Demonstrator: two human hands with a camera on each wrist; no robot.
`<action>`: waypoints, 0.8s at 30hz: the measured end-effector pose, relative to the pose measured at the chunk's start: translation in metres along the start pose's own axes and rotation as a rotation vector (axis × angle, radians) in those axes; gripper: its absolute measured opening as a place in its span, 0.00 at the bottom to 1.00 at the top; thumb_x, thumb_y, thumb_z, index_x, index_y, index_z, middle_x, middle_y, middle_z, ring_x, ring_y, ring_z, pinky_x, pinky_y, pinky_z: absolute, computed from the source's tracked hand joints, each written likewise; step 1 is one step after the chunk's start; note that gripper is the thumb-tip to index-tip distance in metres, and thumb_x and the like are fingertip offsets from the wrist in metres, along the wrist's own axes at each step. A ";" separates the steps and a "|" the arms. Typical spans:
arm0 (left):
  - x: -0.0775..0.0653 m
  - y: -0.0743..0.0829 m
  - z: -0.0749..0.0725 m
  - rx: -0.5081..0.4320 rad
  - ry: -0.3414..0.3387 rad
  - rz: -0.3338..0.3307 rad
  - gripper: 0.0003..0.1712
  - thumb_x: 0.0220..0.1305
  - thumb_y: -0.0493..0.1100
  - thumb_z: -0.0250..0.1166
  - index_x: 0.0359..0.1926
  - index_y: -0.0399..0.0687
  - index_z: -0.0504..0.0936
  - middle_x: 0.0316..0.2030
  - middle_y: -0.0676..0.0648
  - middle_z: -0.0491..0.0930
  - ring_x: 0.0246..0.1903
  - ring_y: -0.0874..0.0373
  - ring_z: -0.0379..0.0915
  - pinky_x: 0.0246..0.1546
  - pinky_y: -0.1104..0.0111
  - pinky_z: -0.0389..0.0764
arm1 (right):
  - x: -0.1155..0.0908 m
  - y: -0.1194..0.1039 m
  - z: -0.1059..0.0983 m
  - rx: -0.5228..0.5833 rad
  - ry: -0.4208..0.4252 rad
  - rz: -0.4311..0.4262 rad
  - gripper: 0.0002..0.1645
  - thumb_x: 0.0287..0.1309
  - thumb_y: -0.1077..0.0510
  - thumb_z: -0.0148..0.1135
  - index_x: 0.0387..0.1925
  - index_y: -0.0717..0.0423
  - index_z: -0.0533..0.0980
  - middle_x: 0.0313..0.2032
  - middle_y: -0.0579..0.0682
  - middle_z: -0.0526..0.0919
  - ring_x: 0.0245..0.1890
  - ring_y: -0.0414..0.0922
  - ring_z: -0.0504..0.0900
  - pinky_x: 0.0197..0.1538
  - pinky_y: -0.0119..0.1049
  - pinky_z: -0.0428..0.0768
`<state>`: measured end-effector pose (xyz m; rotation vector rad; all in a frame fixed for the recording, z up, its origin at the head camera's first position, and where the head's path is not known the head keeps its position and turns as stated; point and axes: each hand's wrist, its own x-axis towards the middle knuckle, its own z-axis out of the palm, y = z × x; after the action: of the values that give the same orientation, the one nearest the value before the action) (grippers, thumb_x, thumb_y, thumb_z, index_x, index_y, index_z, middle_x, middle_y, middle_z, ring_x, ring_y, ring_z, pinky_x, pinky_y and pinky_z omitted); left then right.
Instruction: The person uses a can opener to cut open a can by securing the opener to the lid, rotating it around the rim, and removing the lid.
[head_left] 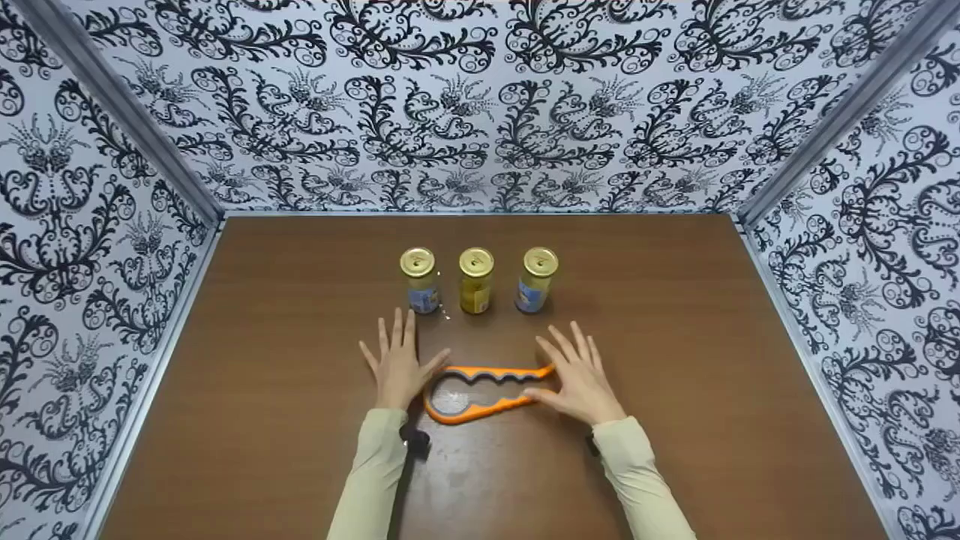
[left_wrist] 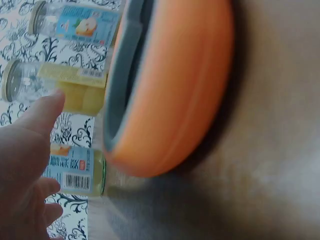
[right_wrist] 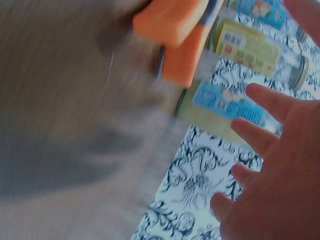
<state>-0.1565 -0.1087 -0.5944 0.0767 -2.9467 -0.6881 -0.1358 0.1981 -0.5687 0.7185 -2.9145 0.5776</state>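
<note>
An orange jar opener [head_left: 448,418] with a grey wavy inner edge lies on the table, its rounded end to the left and its two handle ends to the right. My left hand [head_left: 397,375] is beside the rounded end, fingers spread and pointing away from me. Over the handle ends is my right hand [head_left: 585,386], also spread, holding nothing. Whether its thumb touches the handle cannot be told. In the left wrist view the opener's curved end [left_wrist: 185,90] looms large, apart from the thumb. The right wrist view has the handle ends [right_wrist: 182,60] clear of the visible fingers.
Three glass jars with gold lids stand in a row beyond the opener: a blue-labelled one [head_left: 424,298], a yellow-labelled one [head_left: 475,292] and another blue-labelled one [head_left: 532,294]. Patterned walls [head_left: 480,112] enclose the brown table [head_left: 262,375] at the back and both sides.
</note>
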 end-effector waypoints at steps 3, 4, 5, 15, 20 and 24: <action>0.006 -0.001 0.000 -0.025 -0.004 -0.012 0.60 0.50 0.72 0.65 0.74 0.45 0.54 0.73 0.42 0.49 0.72 0.39 0.37 0.61 0.33 0.34 | 0.002 -0.004 0.005 -0.022 -0.033 -0.063 0.57 0.42 0.30 0.70 0.67 0.59 0.66 0.67 0.61 0.63 0.70 0.64 0.47 0.66 0.64 0.48; 0.008 -0.002 0.000 -0.035 -0.006 -0.018 0.61 0.50 0.71 0.66 0.74 0.44 0.53 0.74 0.41 0.49 0.72 0.40 0.37 0.62 0.33 0.34 | 0.002 -0.006 0.007 -0.026 -0.052 -0.074 0.58 0.41 0.30 0.70 0.67 0.59 0.66 0.67 0.62 0.63 0.70 0.64 0.48 0.66 0.63 0.48; 0.010 -0.002 0.001 -0.046 -0.007 -0.023 0.61 0.49 0.71 0.67 0.75 0.44 0.52 0.74 0.41 0.48 0.72 0.40 0.37 0.62 0.34 0.35 | 0.003 -0.007 0.009 -0.030 -0.073 -0.083 0.59 0.40 0.30 0.71 0.67 0.59 0.66 0.66 0.62 0.64 0.70 0.64 0.49 0.66 0.63 0.48; 0.034 -0.019 0.000 -0.365 0.027 -0.056 0.66 0.46 0.57 0.77 0.74 0.33 0.46 0.71 0.31 0.49 0.70 0.36 0.41 0.67 0.47 0.47 | 0.009 -0.021 0.025 -0.030 -0.210 -0.179 0.61 0.36 0.35 0.77 0.68 0.61 0.63 0.61 0.62 0.69 0.63 0.62 0.64 0.65 0.60 0.55; 0.052 -0.015 0.000 -0.542 0.121 -0.044 0.63 0.46 0.48 0.78 0.73 0.31 0.48 0.70 0.29 0.52 0.69 0.37 0.48 0.67 0.51 0.53 | 0.016 -0.025 0.028 -0.099 -0.210 -0.199 0.57 0.38 0.38 0.77 0.66 0.62 0.65 0.54 0.59 0.74 0.55 0.56 0.72 0.60 0.54 0.67; 0.063 -0.005 0.003 -0.629 0.154 -0.055 0.62 0.45 0.45 0.79 0.72 0.30 0.49 0.68 0.28 0.55 0.67 0.37 0.53 0.66 0.52 0.56 | 0.021 -0.029 0.026 -0.154 -0.248 -0.195 0.54 0.40 0.39 0.77 0.65 0.62 0.67 0.49 0.57 0.75 0.50 0.54 0.74 0.50 0.50 0.73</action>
<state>-0.2193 -0.1168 -0.5933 0.1439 -2.4589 -1.4965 -0.1403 0.1556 -0.5794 1.1079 -3.0136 0.2571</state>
